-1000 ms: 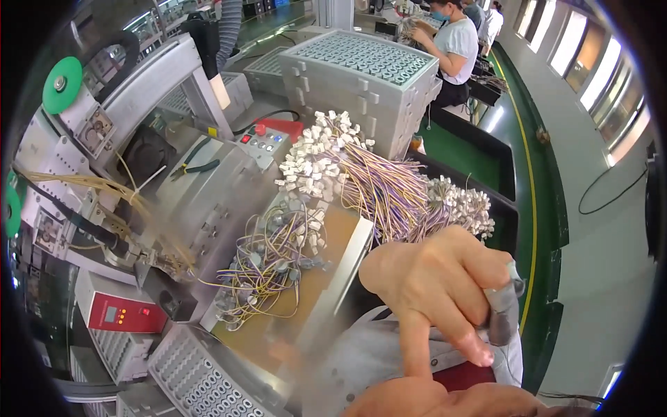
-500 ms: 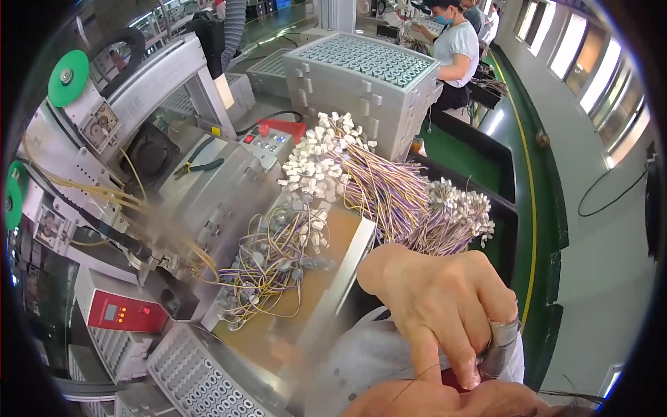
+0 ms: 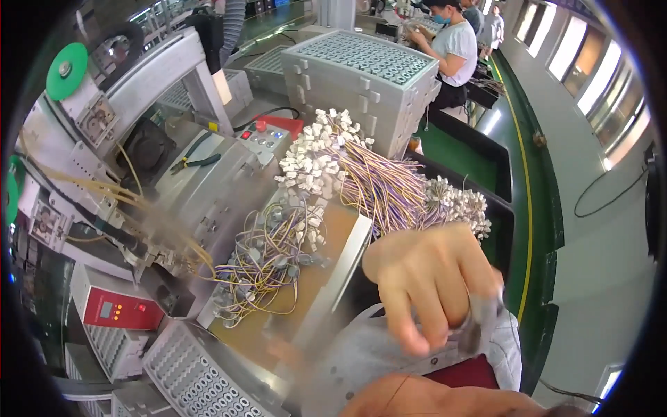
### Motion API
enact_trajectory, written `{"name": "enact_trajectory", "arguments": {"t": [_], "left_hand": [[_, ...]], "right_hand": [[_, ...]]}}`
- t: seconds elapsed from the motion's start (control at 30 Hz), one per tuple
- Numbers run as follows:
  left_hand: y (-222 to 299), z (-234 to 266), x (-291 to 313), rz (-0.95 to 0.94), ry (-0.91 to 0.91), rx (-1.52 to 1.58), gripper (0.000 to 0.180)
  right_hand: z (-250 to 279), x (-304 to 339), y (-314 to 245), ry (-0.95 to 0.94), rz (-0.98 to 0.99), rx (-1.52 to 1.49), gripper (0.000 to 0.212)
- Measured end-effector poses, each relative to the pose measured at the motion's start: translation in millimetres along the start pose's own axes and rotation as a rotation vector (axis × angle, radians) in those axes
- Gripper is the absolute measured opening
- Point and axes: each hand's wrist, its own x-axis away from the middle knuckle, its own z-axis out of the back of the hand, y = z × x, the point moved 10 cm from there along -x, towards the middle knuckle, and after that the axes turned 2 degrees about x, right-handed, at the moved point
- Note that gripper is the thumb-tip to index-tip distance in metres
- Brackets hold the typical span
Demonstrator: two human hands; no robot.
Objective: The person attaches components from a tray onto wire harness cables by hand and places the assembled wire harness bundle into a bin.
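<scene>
My right hand (image 3: 434, 285) is raised at the lower right, close to the camera, its back toward me. Its fingers are curled and point down, slightly blurred; I see nothing held in them. A grey wrap (image 3: 479, 326) sits around a finger on its right side. Beneath the hand is grey clothing (image 3: 340, 361) with a dark red patch (image 3: 465, 372). Beyond it lies a thick bundle of purple and yellow wires (image 3: 385, 187) with white connectors (image 3: 316, 156). Looser wires (image 3: 267, 257) with grey round ends lie on the brown work surface (image 3: 340, 233). My left hand is not visible.
On the left stands a machine with green reels (image 3: 67, 71), pliers (image 3: 198, 162) and a button panel (image 3: 264, 139). A red-fronted box (image 3: 121, 308) and a tray with round holders (image 3: 201, 372) are below. A grey tray stack (image 3: 347, 90) stands behind. Another person (image 3: 455, 52) works farther back.
My right hand has moved slightly up and left, its fingertips drawing away from the lower edge and uncovering the dark red patch. The wires and connectors lie as before.
</scene>
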Motion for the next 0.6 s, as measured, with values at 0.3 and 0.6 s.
{"name": "enact_trajectory", "arguments": {"t": [0.3,0.6], "left_hand": [[35,-17,-7,0.108,-0.060,0.352,0.028],[33,-17,-4,0.043,-0.077,0.287,0.032]], "right_hand": [[195,214,-17,1.321,-0.652,0.680,0.011],[326,311,1,0.795,-1.202,1.991,0.021]]}}
